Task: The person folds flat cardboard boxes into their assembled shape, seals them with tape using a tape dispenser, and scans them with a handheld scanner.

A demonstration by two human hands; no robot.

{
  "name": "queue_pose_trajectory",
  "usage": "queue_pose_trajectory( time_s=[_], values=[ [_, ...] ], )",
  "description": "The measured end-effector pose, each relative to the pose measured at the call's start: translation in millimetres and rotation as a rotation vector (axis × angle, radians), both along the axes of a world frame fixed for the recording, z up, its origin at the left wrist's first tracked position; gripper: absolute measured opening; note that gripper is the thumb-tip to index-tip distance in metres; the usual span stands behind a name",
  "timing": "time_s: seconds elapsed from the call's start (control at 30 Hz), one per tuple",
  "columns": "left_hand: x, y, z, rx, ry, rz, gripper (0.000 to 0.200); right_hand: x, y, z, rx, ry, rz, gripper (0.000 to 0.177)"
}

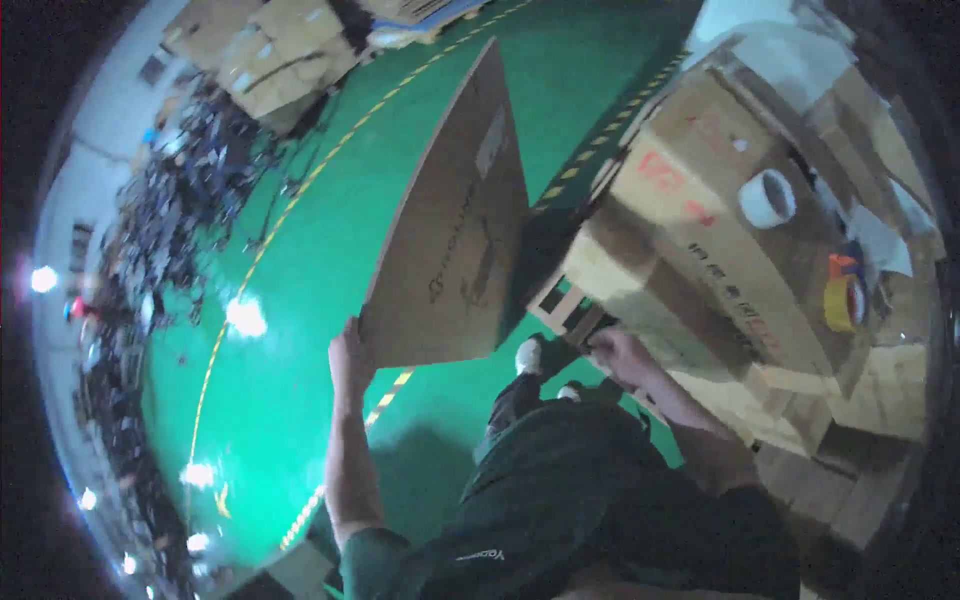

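Observation:
A large flat cardboard piece [450, 230] with dark print stands up at the centre of the head view. My left hand [348, 350] is closed on its lower left corner. To the right, my right hand [615, 355] is closed beside the edge of the cardboard boxes, near a slatted wooden piece [565, 305]; what its fingers hold, if anything, is too small to make out. Long cardboard boxes [710, 270] with red and black markings lie stacked just beyond that hand. A roll of white tape [767, 199] and a roll of yellow tape [844, 303] are on them.
Green floor [290, 330] with yellow striped lines [390, 398] runs through the middle. A heap of dark scraps [190, 210] is at the left. More cardboard boxes [275, 60] stand at the top left. My feet [530, 355] are beside the stacked boxes.

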State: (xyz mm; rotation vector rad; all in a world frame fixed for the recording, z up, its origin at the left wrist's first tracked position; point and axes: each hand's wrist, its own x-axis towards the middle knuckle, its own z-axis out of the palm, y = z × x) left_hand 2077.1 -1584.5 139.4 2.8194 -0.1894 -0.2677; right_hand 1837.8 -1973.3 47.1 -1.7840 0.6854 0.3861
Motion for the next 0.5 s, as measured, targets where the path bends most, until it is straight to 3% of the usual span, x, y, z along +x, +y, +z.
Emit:
queue_pose_trajectory(
  time_s=[0.07, 0.17, 0.37, 0.5],
  values=[
    [-64, 58, -2, -0.064, 0.023, 0.145, 0.038, 31, 22, 26, -0.104, 0.038, 0.316, 0.026],
    [-159, 132, -15, -0.066, 0.007, 0.310, 0.035, 54, 60, 30, -0.073, 0.067, 0.583, 0.027],
    [-276, 184, 33, -0.019, -0.008, 0.556, 0.012, 10, 125, -30, 0.042, -0.102, 0.690, 0.021],
    [-289, 240, 58, -0.159, 0.016, 0.659, 0.021, -76, 156, -83, 0.058, 0.124, 0.707, 0.011]
  ],
)
